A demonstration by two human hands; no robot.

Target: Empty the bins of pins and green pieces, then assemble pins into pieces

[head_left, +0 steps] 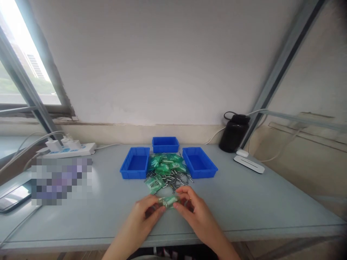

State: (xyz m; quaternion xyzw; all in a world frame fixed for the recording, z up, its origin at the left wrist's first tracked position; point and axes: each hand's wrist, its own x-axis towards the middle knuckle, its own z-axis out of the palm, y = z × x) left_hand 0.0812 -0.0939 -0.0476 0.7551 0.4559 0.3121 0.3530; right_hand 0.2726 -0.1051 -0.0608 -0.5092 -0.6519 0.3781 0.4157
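Note:
A small green plastic bag (168,201) with pale contents is stretched between my two hands near the table's front. My left hand (148,211) pinches its left end between thumb and fingers. At the other end, my right hand (191,206) grips the bag with its thumb and curled fingers. Just beyond lies a loose heap of thin metal rods (176,179), some dark and some shiny. More green plastic bags (168,164) are piled behind the rods, and a single green bag (155,184) rests at the heap's near left.
Blue bins stand left (135,175), behind (165,148) and right (202,173) of the heap. A black bottle (234,133), a white case (242,154) and a flat white device (248,164) sit at right. Leftward are a power strip (88,148) and a phone (16,196).

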